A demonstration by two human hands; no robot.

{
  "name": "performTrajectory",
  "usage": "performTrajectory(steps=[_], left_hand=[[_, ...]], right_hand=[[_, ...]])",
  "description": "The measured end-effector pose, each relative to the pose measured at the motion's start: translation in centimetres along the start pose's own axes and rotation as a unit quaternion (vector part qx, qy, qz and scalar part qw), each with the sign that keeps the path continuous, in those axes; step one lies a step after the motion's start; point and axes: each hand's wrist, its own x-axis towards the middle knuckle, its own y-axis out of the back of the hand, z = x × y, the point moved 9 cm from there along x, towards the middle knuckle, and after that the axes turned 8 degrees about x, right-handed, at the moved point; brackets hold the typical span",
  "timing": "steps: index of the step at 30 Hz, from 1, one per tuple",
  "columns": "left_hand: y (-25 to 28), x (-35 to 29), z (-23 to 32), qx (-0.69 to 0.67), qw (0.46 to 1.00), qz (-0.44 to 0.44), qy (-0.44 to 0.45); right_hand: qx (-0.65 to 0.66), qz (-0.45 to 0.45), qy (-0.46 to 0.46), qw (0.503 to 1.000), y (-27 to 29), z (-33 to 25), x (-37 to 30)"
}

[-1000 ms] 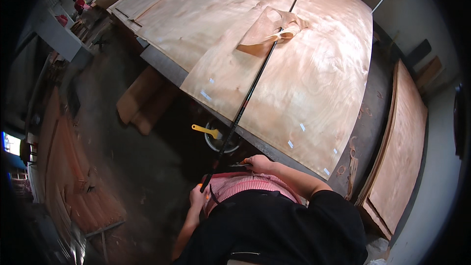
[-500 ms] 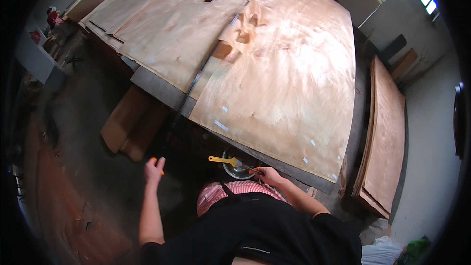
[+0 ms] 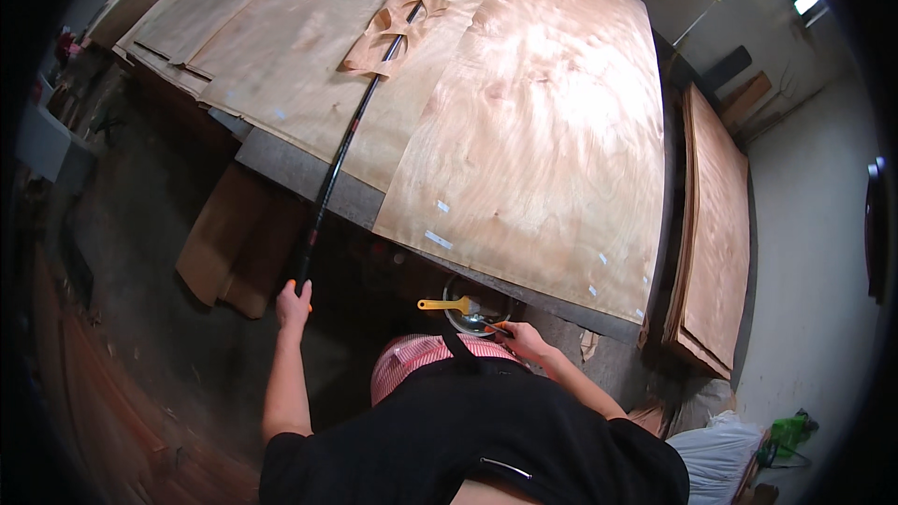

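Left hand (image 3: 294, 299) has its fingers wrapped round the near end of a long dark pole (image 3: 348, 145), probably for reach: its tip runs toward 12 o'clock to a torn veneer scrap (image 3: 391, 26) on the big veneer sheet (image 3: 543, 131). Right hand (image 3: 524, 340) rests by a bowl (image 3: 475, 310) with a yellow-handled brush (image 3: 445, 303); can't tell its grip.
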Motion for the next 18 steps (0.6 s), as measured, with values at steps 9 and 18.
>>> performTrajectory(steps=[9,18], left_hand=[[-5.9,-8.2,3.0,-0.112,0.99,-0.079,-0.025],[-14.5,-9.7,13.1,-0.141,0.968,-0.183,-0.097]], right_hand=[[-0.062,0.036,0.055,0.996,0.0,-2.5,1.5],[-0.229,0.147,0.209,0.939,0.1,-16.5,8.2]])
